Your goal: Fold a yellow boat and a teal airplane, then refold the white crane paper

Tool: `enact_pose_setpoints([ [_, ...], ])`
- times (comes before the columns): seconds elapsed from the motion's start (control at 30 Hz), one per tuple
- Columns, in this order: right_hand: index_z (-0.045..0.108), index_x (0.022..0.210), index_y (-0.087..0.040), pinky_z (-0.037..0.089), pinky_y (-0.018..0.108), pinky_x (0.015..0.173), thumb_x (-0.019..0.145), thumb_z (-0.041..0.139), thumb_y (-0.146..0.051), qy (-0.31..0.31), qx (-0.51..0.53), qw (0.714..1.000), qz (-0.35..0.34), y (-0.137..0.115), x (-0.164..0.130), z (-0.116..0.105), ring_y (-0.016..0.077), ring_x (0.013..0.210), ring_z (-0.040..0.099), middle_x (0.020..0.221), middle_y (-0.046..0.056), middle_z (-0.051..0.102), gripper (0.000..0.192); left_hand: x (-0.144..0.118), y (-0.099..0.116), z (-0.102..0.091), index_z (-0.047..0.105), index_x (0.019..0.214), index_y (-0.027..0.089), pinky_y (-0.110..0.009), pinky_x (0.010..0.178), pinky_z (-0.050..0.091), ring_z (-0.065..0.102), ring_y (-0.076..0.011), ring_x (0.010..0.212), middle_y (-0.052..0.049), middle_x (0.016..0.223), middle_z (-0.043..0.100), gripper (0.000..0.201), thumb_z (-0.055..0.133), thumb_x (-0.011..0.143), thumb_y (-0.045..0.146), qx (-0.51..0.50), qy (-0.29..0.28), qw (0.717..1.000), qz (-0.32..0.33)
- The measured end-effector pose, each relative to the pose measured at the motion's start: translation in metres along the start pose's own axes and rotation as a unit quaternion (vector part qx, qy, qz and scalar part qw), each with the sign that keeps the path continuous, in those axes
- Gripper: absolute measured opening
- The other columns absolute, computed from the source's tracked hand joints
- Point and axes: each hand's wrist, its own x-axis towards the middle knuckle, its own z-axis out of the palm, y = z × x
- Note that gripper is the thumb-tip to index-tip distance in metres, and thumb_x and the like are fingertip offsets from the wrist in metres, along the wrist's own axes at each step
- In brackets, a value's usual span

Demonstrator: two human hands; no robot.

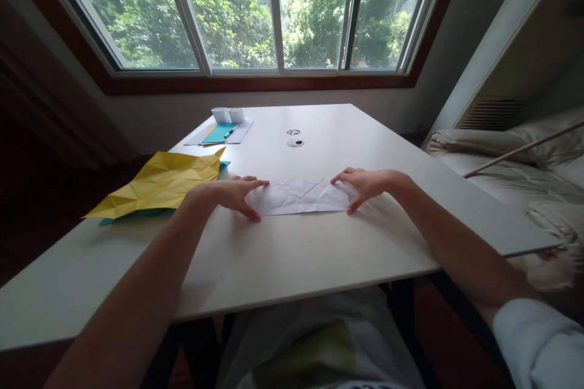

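A folded strip of white paper (301, 196) with diagonal creases lies flat on the white table (292, 261) in front of me. At its left end, my left hand (235, 194) holds it, thumb by the near edge and index finger by the far edge. My right hand (362, 187) grips the right end the same way, thumb near and fingertips far. The palms hide both ends of the strip. Left of my left hand lies a creased sheet of yellow paper (166, 179), with a teal sheet (137, 214) partly hidden beneath it.
Toward the back left are two small white cups (228, 115), a teal paper (219, 132), a dark pen (229, 133) and white sheets (245, 130). A round metal cable hole (295, 142) sits in the tabletop. A covered couch (515, 158) with a stick (524, 149) stands at right.
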Motion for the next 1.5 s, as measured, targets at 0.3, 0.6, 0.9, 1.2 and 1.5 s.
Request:
enact_pose_setpoints([
  [0.3,0.041,0.132,-0.031,0.035,0.041,0.097,0.051,0.074,-0.054,0.002,0.045,0.996,-0.073,-0.011,-0.005,-0.005,0.0319,0.122,0.037,0.135,0.007,0.037,0.090,-0.007,0.007,-0.005,0.026,0.141,0.029,-0.044,0.103,0.024,0.019,-0.0355,0.133,-0.010,0.149,0.020,0.106,0.070,0.049,0.059,-0.045,0.027,0.998,0.047],
  [0.6,0.061,0.109,-0.024,0.042,0.032,0.082,0.068,0.063,-0.045,0.012,0.071,0.993,-0.097,-0.008,-0.005,-0.009,0.0248,0.103,0.052,0.115,0.007,0.057,0.046,-0.008,0.007,-0.007,0.032,0.138,0.028,-0.035,0.103,0.027,0.030,-0.0307,0.129,-0.007,0.147,0.026,0.096,0.069,0.054,0.055,-0.087,-0.008,0.994,0.068],
  [0.9,0.063,0.085,-0.015,0.041,0.028,0.064,0.076,0.057,-0.046,0.146,0.260,0.938,-0.175,-0.002,0.003,-0.013,0.0145,0.071,0.053,0.076,0.003,0.061,0.032,-0.016,0.005,-0.014,0.032,0.138,0.030,-0.034,0.102,0.028,0.031,-0.0286,0.128,-0.003,0.145,0.031,0.082,0.061,0.066,0.056,-0.127,-0.005,0.988,0.092],
  [1.2,0.058,0.080,-0.015,0.048,0.030,0.071,0.067,0.068,-0.042,0.247,0.520,0.814,-0.075,0.008,0.015,-0.012,0.0133,0.072,0.058,0.079,0.004,0.062,0.031,-0.005,0.004,-0.007,0.021,0.140,0.024,-0.031,0.093,0.040,0.042,-0.0243,0.121,-0.009,0.134,0.045,0.078,0.049,0.075,0.058,-0.171,0.147,0.972,0.067],
  [1.5,0.063,0.099,-0.014,0.045,0.032,0.079,0.072,0.061,-0.032,0.290,0.133,0.943,0.097,0.040,0.027,0.002,0.0214,0.086,0.060,0.097,0.010,0.065,0.032,-0.001,0.005,-0.004,0.046,0.117,0.020,-0.035,0.092,0.038,0.045,-0.0263,0.115,-0.011,0.127,0.046,0.060,0.046,0.075,0.062,-0.092,0.143,0.983,0.068],
])
